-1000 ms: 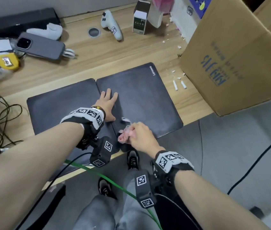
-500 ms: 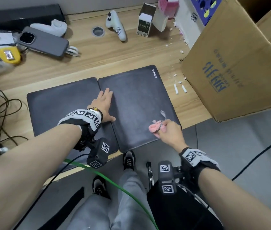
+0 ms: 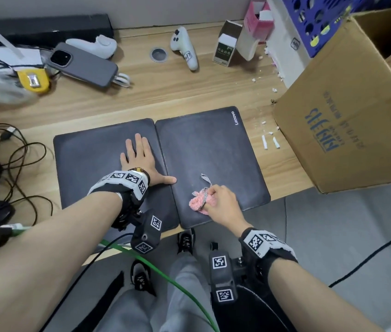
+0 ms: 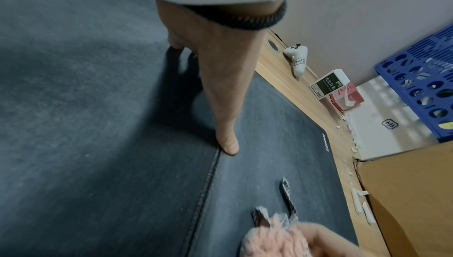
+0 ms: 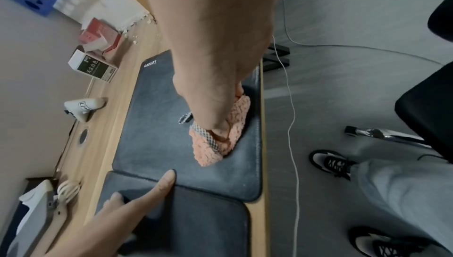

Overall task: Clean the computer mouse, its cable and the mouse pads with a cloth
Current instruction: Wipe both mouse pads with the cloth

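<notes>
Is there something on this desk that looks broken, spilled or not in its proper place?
Yes. White crumbs and two small white sticks lie scattered on the desk between the right mouse pad and the cardboard box. The small green-and-white carton stands open.

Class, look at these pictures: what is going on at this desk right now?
A person is wiping mouse pads. The right hand grips a bunched pink cloth pressed on the near part of the right pad. The left hand lies flat on the left pad, thumb reaching the seam between them. Both pads sit side by side at the desk's front edge.
</notes>
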Action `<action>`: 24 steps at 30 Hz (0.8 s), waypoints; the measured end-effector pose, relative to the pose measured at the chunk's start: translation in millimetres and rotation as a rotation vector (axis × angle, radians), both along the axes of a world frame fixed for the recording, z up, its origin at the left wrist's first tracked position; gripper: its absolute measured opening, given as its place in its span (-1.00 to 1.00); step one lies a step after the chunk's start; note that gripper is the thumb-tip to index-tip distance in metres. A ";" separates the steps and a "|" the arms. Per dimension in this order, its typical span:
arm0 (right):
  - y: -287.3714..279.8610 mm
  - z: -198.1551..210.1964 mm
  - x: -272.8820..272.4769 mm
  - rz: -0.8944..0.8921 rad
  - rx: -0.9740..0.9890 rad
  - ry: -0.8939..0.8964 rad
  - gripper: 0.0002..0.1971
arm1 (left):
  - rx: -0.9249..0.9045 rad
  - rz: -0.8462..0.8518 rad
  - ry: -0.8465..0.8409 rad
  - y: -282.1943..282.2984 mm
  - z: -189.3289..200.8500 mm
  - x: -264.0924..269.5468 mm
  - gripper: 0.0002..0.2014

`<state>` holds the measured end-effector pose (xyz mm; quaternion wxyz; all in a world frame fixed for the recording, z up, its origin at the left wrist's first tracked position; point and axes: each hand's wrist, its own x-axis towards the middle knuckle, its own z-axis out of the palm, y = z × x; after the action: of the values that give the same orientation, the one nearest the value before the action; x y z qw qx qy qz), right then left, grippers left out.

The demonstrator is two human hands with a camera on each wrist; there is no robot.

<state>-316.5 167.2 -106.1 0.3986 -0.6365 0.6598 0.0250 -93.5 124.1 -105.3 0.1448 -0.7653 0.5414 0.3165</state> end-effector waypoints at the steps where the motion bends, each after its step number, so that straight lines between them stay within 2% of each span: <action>1: -5.9 -0.3 4.6 0.008 -0.006 0.003 -0.71 | -0.002 -0.005 0.008 0.6 -0.5 0.5 0.45; 7: -66.2 -0.5 52.4 0.083 -0.053 0.000 -0.63 | -0.028 -0.038 0.024 1.0 -8.9 3.6 0.44; 12: -119.4 -4.4 93.2 0.190 -0.099 0.045 -0.72 | -0.051 -0.055 0.042 -2.2 -17.9 9.4 0.48; 16: -152.7 -5.2 123.5 0.201 -0.131 -0.002 -0.71 | -0.055 -0.066 0.045 -7.0 -20.3 9.7 0.48; 20: -167.3 -11.0 137.4 0.145 -0.148 -0.077 -0.73 | -0.084 -0.057 0.059 -5.3 -22.7 11.3 0.41; 24: -162.0 -9.7 133.0 0.148 -0.164 -0.107 -0.70 | -0.060 -0.064 0.037 -6.9 -18.7 9.5 0.43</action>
<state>-183.5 5.2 -115.8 0.3768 -0.7144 0.5886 -0.0338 -84.1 117.3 -124.0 0.1216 -0.7458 0.5774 0.3092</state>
